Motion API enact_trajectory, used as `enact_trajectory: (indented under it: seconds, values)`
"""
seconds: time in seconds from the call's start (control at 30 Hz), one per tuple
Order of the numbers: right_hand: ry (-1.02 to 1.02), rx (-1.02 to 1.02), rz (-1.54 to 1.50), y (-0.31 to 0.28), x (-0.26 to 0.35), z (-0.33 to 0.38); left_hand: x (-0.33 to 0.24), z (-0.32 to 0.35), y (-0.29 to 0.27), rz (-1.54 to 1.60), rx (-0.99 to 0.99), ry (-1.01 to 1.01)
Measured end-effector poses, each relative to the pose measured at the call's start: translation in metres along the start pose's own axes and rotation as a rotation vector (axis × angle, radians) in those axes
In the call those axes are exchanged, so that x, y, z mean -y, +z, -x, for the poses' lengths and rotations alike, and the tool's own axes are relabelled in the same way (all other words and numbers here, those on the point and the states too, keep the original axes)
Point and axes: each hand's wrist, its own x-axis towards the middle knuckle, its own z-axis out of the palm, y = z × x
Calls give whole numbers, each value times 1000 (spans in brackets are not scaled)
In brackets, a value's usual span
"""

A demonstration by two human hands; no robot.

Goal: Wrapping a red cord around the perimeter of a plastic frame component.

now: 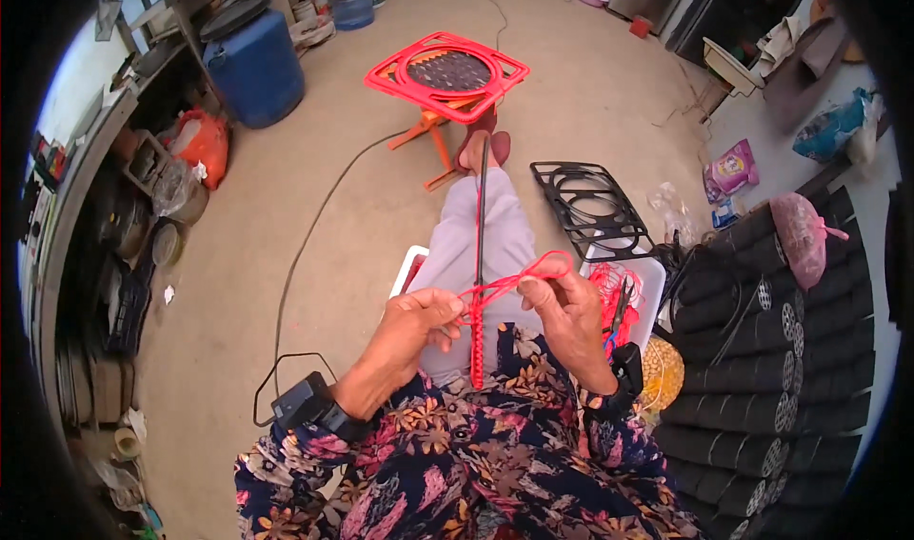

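A slim black strip point(482, 207) runs up between my legs toward my feet. Its near end carries a braided red section point(478, 354) lying over my lap. Beside the top of that braid, my left hand point(407, 335) is closed, thumb and forefinger pinching red cord point(497, 292). My right hand point(569, 316) is also closed on the cord, to the right of the strip, and a loop stands up above its fingers. Strands stretch between both hands and cross over the black strip. The fingertips of my right hand are partly hidden by the cord.
A red square frame point(514, 75) rests on an orange stand point(440, 150) by my feet. At right are a black frame point(571, 183) and a white bin point(651, 283) with red cord and scissors point(621, 302). Black rolls point(733, 388) are stacked beyond. A blue barrel point(255, 73) stands far left.
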Motion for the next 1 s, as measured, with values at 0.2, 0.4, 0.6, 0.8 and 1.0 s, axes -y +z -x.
enact_trajectory:
  seconds: [0.2, 0.4, 0.6, 0.8, 1.0]
  values:
    - [42, 8, -406, -13, 35, 3, 20, -2, 11, 86, 76, -101]
    - [48, 118, -486, -22, 62, 40, 27, 2, 31, 582, 347, -194]
    - [-220, 505, -196, -15, 73, 46, 22, 5, 54, 527, 102, -226]
    - [95, 208, -552, -20, 61, 41, 17, 7, 48, 486, 23, -184]
    - [149, 21, -327, -9, 22, -15, 10, -4, -1, 196, -156, 49]
